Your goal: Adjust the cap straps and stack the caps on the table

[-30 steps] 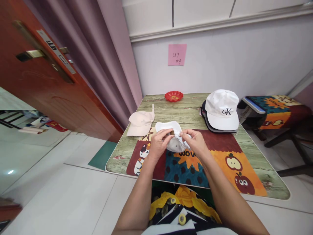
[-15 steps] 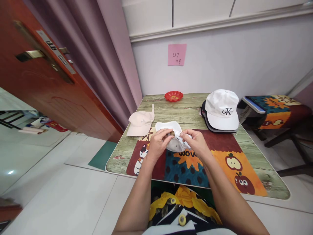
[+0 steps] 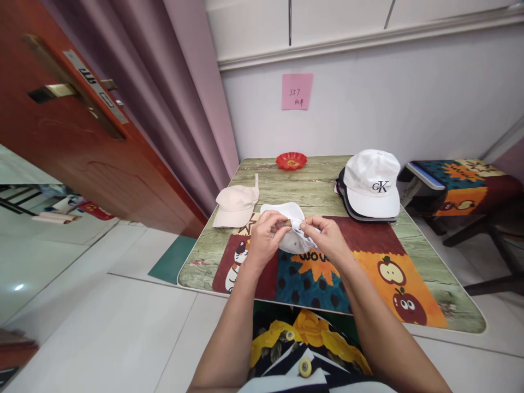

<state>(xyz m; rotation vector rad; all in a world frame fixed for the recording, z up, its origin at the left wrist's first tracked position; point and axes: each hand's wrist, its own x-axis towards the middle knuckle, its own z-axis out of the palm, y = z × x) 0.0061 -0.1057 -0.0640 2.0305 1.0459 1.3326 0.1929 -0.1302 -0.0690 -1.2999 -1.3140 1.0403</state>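
Note:
A white cap (image 3: pixel 292 243) lies on the patterned mat in front of me, its brim (image 3: pixel 286 208) pointing away. Above it, my left hand (image 3: pixel 268 234) pinches a small brownish, metal-looking buckle (image 3: pixel 288 222) on the cap's back strap. From the other side, my right hand (image 3: pixel 325 234) pinches the white strap (image 3: pixel 296 224) between thumb and fingers. The fingertips of both hands are close together, and they partly hide the strap. Left of my hands sits a pale beige cap (image 3: pixel 235 206), its strap sticking up at the back.
A stack of caps, topped by a white cap with dark letters (image 3: pixel 372 183), stands on the table's right. A red scalloped dish (image 3: pixel 291 160) is at the back edge. A brown door (image 3: pixel 106 142) is on the left, and a cloth-covered stool (image 3: pixel 466 185) is on the right.
My left fingers have shifted slightly around the buckle, and my right fingertips have moved a little along the strap. The caps and dish stay in place.

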